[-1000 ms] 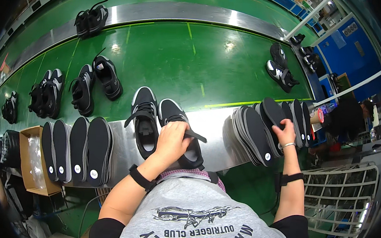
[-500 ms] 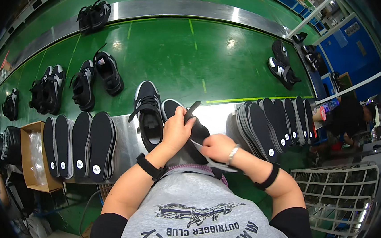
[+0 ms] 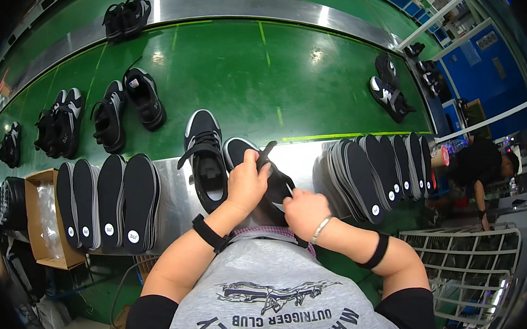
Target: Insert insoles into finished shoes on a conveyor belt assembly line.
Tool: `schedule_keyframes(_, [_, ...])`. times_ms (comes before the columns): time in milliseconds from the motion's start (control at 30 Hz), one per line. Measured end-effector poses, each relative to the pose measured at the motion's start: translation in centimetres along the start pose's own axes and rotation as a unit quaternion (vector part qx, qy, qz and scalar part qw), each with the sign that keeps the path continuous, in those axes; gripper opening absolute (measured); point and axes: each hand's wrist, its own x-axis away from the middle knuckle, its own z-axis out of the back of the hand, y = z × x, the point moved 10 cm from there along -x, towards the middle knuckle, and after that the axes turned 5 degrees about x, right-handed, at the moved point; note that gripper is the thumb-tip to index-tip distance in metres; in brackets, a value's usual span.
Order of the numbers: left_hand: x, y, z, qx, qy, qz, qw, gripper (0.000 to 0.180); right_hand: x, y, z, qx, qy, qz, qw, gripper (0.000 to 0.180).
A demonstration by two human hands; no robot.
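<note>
Two black shoes with grey toes lie in front of me on a metal bench edge. The left shoe (image 3: pixel 203 132) has a laced front and an open collar. My left hand (image 3: pixel 247 185) is closed round the front of the right shoe (image 3: pixel 239 148), and a dark tab (image 3: pixel 267 155) sticks up from the fingers. At that shoe's opening, my right hand (image 3: pixel 306 214) is closed on a thin insole; only a pale sliver (image 3: pixel 290 190) of it shows by the fingertips. My hands hide most of this shoe.
Stacked black insoles (image 3: pixel 137 195) stand on the left, more insoles (image 3: pixel 355 178) on the right. A cardboard box (image 3: pixel 48 222) sits far left. Several shoes (image 3: pixel 145 98) rest on the green surface (image 3: pixel 221 68). A wire rack (image 3: pixel 463 257) and another person (image 3: pixel 483 166) are at right.
My right hand has moved slightly in toward the shoe's opening. The long pale edge under it has mostly gone from sight. My left hand keeps its hold.
</note>
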Motion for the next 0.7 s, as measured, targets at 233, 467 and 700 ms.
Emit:
schedule_keyframes(233, [-0.2, -0.2, -0.3, 0.008, 0.002, -0.012, 1.000, 0.026, -4.8, -0.3, -2.4, -0.027, 0.047, -0.003, 0.998, 0.012])
schedule_keyframes(467, [-0.2, -0.6, -0.6, 0.000, -0.008, 0.005, 1.000, 0.025, -4.0, -1.1, -2.8, 0.011, -0.066, 0.032, 0.997, 0.018])
schedule_keyframes(700, [-0.4, -0.6, -0.7, 0.055, -0.008, -0.007, 0.998, 0.026, -6.8, 0.4, -6.0, -0.106, -0.091, -0.003, 0.990, 0.018])
